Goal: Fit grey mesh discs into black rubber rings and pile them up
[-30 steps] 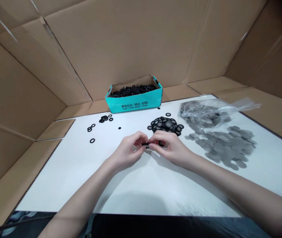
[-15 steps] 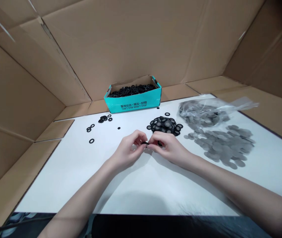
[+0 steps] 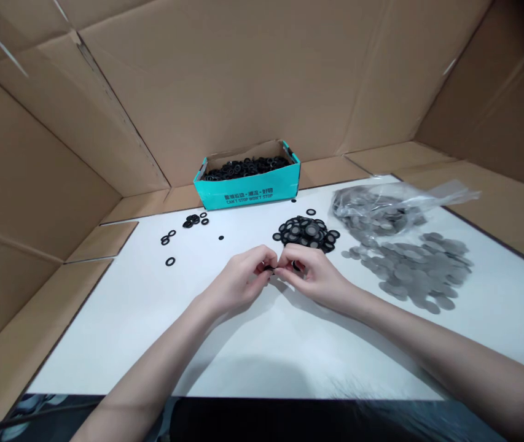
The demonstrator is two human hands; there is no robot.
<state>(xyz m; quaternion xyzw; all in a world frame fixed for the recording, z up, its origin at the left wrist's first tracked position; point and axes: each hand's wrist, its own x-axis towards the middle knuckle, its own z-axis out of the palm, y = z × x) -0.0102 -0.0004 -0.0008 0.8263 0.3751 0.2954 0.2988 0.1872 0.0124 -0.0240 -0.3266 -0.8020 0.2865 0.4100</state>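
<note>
My left hand (image 3: 249,273) and my right hand (image 3: 308,268) meet at the middle of the white table, thumbs and fingertips pinched together. Between them is a small black ring (image 3: 269,268), mostly covered by the fingers. Whether a grey disc sits in it I cannot make out. Under the curled fingers of my right hand another black ring (image 3: 297,266) partly shows. Just beyond my right hand lies a pile of black rings with grey discs in them (image 3: 308,232). A heap of loose grey mesh-like discs (image 3: 421,270) spreads to the right.
A teal box (image 3: 247,195) full of black rings stands at the back. A clear plastic bag (image 3: 372,212) of grey discs lies at the back right. Several loose black rings (image 3: 170,261) are at the left. Cardboard walls (image 3: 243,80) surround the white table (image 3: 142,331).
My left fingers have shifted slightly right, closer to my right fingertips, covering more of the ring. My right hand has barely moved. Everything else stays in place.
</note>
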